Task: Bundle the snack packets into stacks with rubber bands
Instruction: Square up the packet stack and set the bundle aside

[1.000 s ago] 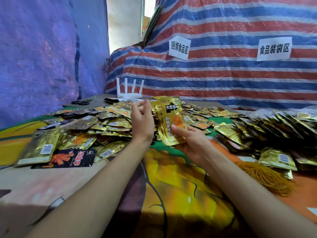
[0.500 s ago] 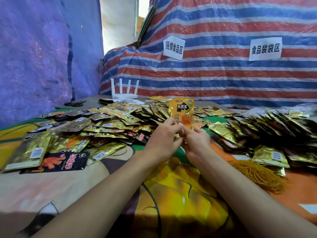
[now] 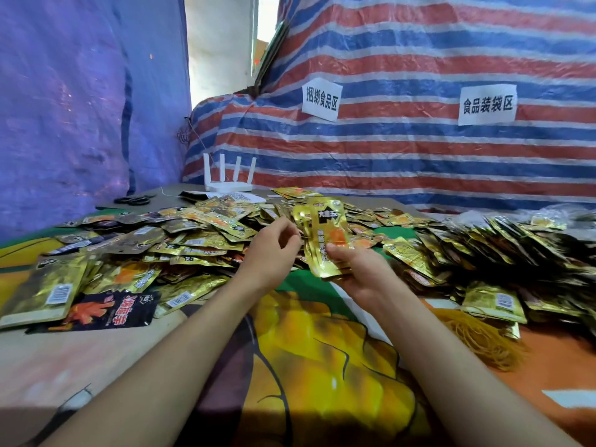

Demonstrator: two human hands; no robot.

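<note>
The right hand (image 3: 359, 269) is gripping a stack of gold snack packets (image 3: 325, 243) from below, thumb pressing across the front, fingers curling round the back, and the stack is standing nearly upright, tilting a little to the left, above the middle of the table. The left hand (image 3: 274, 250) is sitting just beside the stack's left edge, fingers curling in and the tips pinching what looks like a thin yellowish rubber band (image 3: 301, 234) that is stretching across to the packets; it is too fine to be sure of more. Behind and to the left, a loose heap of gold packets (image 3: 193, 233) is sprawling over the colourful tablecloth (image 3: 322, 356), with 1 black packet with red print (image 3: 106, 309) lying at its near edge. To the right, a darker heap of packets (image 3: 516, 250) is piling up, and a tangled pile of yellowish rubber bands (image 3: 477, 337) is lying near it, beside the right forearm. At the far side a white router (image 3: 229, 185) is standing with 4 antennas up, a pair of black scissors (image 3: 135, 200) is lying to its left, and 2 paper signs (image 3: 322, 98) are hanging on the striped tarp (image 3: 419, 150), next to a blue tarp (image 3: 64, 108) on the left.
</note>
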